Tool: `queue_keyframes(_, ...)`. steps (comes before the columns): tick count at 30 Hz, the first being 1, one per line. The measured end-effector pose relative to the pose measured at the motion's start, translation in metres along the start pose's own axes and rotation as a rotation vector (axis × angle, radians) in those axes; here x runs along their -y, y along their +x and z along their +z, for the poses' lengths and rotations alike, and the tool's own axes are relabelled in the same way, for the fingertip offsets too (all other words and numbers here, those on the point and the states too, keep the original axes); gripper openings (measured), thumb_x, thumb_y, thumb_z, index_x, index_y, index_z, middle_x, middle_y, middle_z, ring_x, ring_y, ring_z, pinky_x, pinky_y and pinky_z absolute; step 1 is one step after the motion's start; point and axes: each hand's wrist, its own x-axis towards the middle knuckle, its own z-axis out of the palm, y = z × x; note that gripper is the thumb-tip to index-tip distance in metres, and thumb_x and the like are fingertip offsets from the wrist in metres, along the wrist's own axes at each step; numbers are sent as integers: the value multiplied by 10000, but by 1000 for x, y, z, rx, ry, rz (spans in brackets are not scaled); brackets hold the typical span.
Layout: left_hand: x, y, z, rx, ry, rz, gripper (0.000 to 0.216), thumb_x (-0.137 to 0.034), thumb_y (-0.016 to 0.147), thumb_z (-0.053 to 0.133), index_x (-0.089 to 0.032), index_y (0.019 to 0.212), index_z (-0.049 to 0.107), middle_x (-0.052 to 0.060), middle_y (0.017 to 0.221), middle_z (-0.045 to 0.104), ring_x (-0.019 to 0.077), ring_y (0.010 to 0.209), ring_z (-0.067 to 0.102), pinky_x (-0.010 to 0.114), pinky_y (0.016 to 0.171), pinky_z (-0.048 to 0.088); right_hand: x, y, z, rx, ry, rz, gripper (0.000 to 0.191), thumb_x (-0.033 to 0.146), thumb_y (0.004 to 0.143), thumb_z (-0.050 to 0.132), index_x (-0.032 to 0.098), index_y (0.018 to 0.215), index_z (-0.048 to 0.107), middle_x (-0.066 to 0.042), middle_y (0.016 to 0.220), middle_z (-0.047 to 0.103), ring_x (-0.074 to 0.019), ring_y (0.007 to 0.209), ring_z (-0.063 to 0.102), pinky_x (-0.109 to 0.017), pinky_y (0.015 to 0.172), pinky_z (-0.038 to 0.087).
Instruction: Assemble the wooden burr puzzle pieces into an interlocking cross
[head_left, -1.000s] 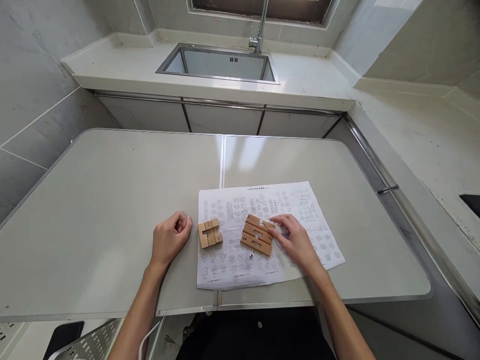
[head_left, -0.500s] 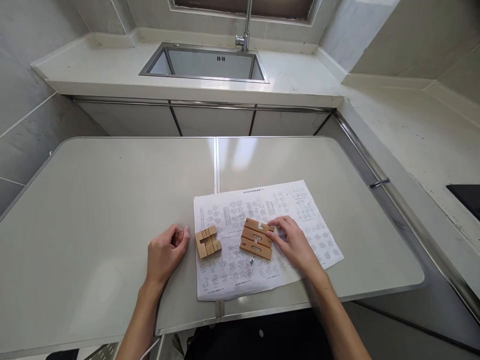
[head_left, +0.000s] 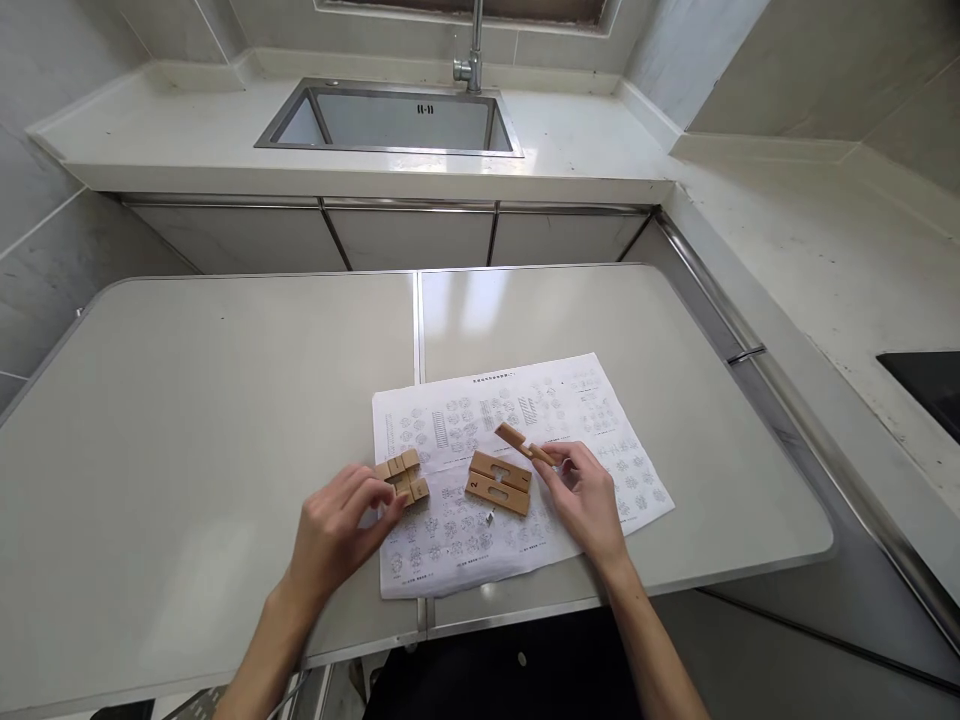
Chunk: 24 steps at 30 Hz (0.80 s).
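Note:
A printed instruction sheet (head_left: pixel 585 400) lies on the grey folding table (head_left: pixel 195 400). My right hand (head_left: pixel 585 495) pinches one notched wooden bar (head_left: pixel 517 440) and holds it lifted and slanted over the sheet. Two more notched bars (head_left: pixel 497 483) lie side by side just left of that hand. My left hand (head_left: pixel 341 530) reaches onto a small cluster of wooden blocks (head_left: pixel 403 474) at the sheet's left edge, its fingertips touching the near block. A tiny metal bit (head_left: pixel 489 518) rests on the paper below the two bars.
Beyond the table runs a white counter with a steel sink (head_left: pixel 390 120) and tap (head_left: pixel 472 45). A second counter with a metal rail (head_left: pixel 742 352) runs along the right. A dark hob corner (head_left: pixel 926 385) shows at far right.
My right hand has lifted one bar off the group of three, leaving two lying. My left hand has moved right from the bare table onto the block cluster. The view has shifted left.

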Motion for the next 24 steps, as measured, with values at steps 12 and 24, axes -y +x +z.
queue_keyframes(12,-29,35,54,271,69,361,251,-240,1000,691,-256,1247,649,86,1174,693,265,1108,628,411,923,518,-12,-42,-29,8,267,273,362,562,902,746,246,1077,729,-99,1104,763,-297,1018,698,-419,878,563)
queue_keyframes(24,-32,50,69,299,-28,443,156,-185,1042,606,-192,1196,629,119,1289,705,304,1269,613,455,979,535,-5,-55,-44,71,328,377,375,585,902,754,263,1092,716,-68,1111,761,-296,1105,662,-391,940,498)
